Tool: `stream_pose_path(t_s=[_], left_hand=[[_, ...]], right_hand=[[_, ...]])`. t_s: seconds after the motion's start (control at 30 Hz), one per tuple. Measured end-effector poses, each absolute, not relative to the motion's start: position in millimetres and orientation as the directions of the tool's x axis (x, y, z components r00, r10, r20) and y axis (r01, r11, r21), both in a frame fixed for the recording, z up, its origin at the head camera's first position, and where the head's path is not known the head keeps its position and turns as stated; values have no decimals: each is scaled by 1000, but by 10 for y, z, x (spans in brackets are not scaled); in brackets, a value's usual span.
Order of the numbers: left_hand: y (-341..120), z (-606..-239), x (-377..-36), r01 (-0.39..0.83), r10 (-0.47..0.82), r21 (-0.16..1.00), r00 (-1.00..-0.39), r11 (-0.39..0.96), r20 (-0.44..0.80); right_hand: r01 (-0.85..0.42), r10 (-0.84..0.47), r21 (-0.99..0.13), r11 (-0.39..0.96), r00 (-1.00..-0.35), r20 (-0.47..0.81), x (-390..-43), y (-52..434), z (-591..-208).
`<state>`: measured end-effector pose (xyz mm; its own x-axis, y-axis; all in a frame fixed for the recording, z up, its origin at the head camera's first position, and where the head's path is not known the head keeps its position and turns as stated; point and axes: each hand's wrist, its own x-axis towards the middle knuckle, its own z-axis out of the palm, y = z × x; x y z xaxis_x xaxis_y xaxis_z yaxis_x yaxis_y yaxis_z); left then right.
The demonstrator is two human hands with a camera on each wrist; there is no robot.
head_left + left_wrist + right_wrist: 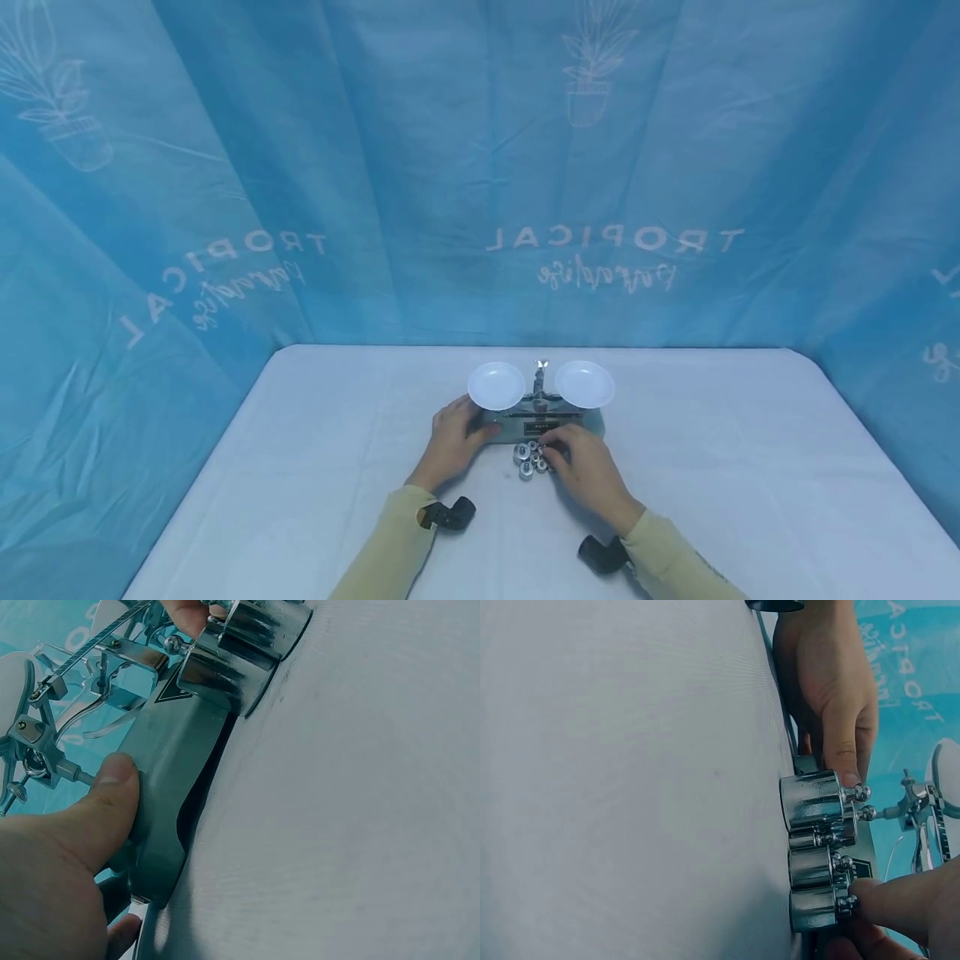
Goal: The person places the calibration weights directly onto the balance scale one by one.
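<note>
While the left hand [453, 437] grips the left end of the balance scale [538, 421], thumb pressed on its grey base, probably to steady it, the right hand [581, 462] reaches into the cluster of chrome weights [530, 458] just in front of the scale. Its fingertips [877, 896] touch the knob of the nearest weight [817, 907], apparently pinching it; the grip is not fully shown. The weights stand upright, bunched against the base, within easy reach of the two white pans [497, 385], which hold nothing. Everything sits toward the far edge of the desk [750, 467], midway between its side edges. A white cloth covers it, and blue printed sheeting [300, 167] walls it in.
</note>
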<state>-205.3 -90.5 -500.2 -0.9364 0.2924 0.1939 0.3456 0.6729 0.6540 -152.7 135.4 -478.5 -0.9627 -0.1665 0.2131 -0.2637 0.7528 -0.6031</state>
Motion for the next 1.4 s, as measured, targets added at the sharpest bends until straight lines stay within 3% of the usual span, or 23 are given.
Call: stream_pose_path(t_s=[0.3, 0.63, 1.4], left_hand=[[-913, -4982, -2038, 356, 289, 665, -933, 657, 214], [-897, -5021, -2044, 354, 291, 669, -934, 653, 209], [-914, -4995, -2065, 371, 291, 659, -928, 654, 234]], right_hand=[[-266, -165, -595, 759, -961, 220, -1512, 1341, -4750], [-312, -180, -499, 809, -938, 295, -1420, 1328, -4592], [-447, -197, -516, 731, -862, 468, -1326, 1369, -4271]])
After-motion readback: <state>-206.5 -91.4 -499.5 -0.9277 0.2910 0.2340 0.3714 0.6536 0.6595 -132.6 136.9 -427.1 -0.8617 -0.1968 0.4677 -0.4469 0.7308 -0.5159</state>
